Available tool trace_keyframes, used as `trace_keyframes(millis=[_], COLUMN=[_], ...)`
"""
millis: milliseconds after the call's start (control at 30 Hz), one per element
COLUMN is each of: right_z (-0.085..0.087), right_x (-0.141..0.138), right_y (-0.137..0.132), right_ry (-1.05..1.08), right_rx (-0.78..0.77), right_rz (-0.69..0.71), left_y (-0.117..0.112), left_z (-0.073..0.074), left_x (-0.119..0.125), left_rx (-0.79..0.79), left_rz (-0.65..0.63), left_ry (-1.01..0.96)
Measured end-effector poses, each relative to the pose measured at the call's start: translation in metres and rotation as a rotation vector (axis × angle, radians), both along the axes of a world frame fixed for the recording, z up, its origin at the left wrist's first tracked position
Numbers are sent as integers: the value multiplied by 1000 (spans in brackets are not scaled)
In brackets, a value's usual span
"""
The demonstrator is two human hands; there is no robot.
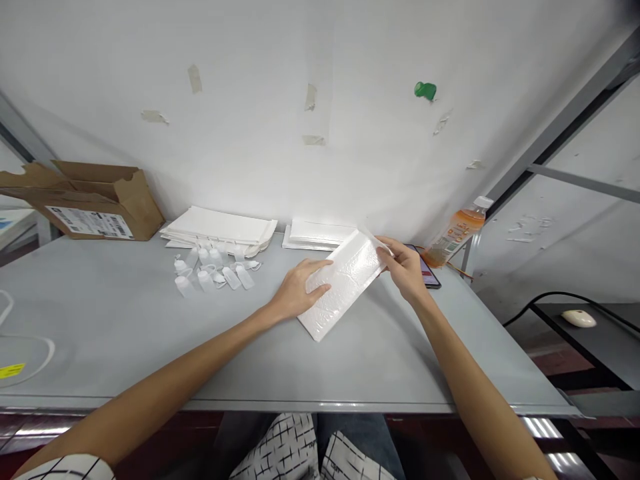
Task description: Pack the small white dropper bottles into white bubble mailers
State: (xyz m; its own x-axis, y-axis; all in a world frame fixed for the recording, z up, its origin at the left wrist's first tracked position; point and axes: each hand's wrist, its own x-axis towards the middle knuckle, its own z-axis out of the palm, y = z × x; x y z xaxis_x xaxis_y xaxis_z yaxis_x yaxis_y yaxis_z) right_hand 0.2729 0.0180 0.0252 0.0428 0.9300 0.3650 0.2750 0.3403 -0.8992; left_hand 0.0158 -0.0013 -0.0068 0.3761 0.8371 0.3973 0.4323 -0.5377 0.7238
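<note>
Two hands: left (303, 290) flat on bubble mailer (345, 283), right (404, 270) pinching its end.

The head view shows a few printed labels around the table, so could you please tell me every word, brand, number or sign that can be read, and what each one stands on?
No text can be read with certainty.
Shipping label with barcode on the cardboard box: too small to read.
Printed label on the plastic drink bottle: too blurred to read.
Yellow sticker at the far left: too small to read.
Phone screen: nothing legible.

Wht bubble mailer (345, 283), glossy, diagonal, far end raised.
</note>
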Motion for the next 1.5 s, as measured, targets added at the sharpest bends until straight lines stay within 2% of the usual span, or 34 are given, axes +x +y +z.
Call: trace_keyframes(millis=[100, 167, 367, 433, 567, 733, 900, 967, 1067, 1167, 1300, 1367, 1500], right_z=[-8, -12, -21, -20, -14, -10, -8, -7, -4, 0, 5, 7, 10], right_x=[-2, -7, -30, -38, -45, -38, -36, -36, -28, -10, 15, 22, 32], right_y=[3, 3, -9, -15, -23, -21, -21, -20, -13, -2, 8, 8, 5], right_ry=[-81, -126, -138, -161, -187, -49, -9, 1, 73, 211, 374, 415, 432], right_rx=[3, -1, -88, -113, -221, -401, -562, -568, -486, -357, -200, -161, -185], right_rz=[-46, -29, 139, 220, 388, 475, 593, 617, 525, 293, 6, -23, 129], left_y=[1, 2, 1, 2, 6, 8, 3, 3, 5, 8, 11, 11, 9], left_z=[2, 2, 1, 1, -2, -5, 0, 4, 10, 15, 16, 15, 17], left_x=[-2, -2, -1, -1, -1, -1, -1, -2, -4, -8, -10, -9, -7], left_rx=[-119, -226, -483, -480, -349, -351, -353, -359, -454, -608, -582, -618, -774], left_rz=[-43, -68, -82, -85, -28, 70, 28, -9, -22, -15, -62, -98, -102], left_ry=[3, -33, -271, -320, -332, -349, -407, -417, -504, -636, -646, -637, -752])
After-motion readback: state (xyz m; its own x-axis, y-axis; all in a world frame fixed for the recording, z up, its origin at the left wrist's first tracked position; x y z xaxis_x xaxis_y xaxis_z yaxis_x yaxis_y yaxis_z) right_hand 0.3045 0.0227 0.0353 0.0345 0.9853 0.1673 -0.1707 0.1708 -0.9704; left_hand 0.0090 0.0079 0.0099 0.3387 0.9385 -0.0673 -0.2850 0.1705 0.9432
